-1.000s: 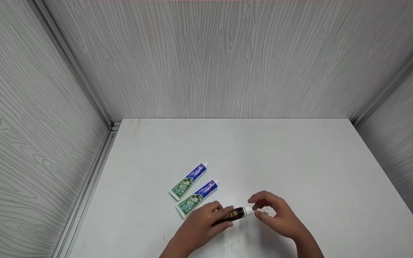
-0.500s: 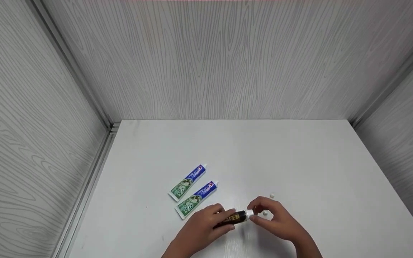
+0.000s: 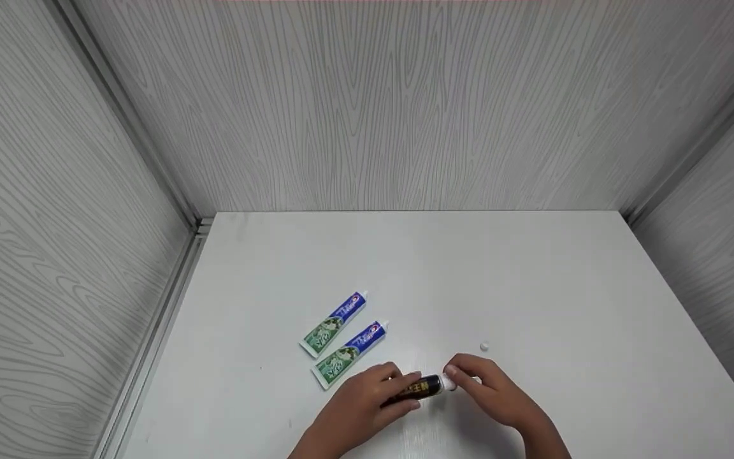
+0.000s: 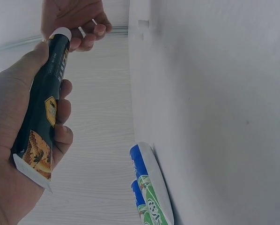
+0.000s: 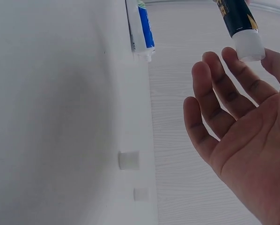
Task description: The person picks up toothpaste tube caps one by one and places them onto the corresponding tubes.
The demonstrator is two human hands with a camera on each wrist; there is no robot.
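My left hand (image 3: 364, 398) grips a dark toothpaste tube (image 3: 427, 386) with gold lettering, its capped end pointing right. In the left wrist view, thumb and fingers wrap the tube's body (image 4: 44, 103), and its flat crimped end lies by the palm. Thumb and index finger of my right hand (image 3: 494, 392) pinch the white cap (image 5: 249, 46) on the tube's end; the other fingers are spread loosely in the right wrist view. Two blue-and-green toothpaste tubes lie slanted on the table beyond my left hand, one nearer (image 3: 350, 354) and one farther (image 3: 334, 324).
A small white cap (image 3: 484, 346) sits on the white table (image 3: 532, 274) beyond my right hand. The right wrist view has two such caps, a nearer one (image 5: 129, 160) and another (image 5: 141, 194). Grey wood-grain panels (image 3: 367, 108) enclose the table's back and sides.
My right hand has moved in from slightly apart and taken hold of the tube's white cap. Its thumb and fingers have since shifted round the cap. The left hand's grip looks the same.
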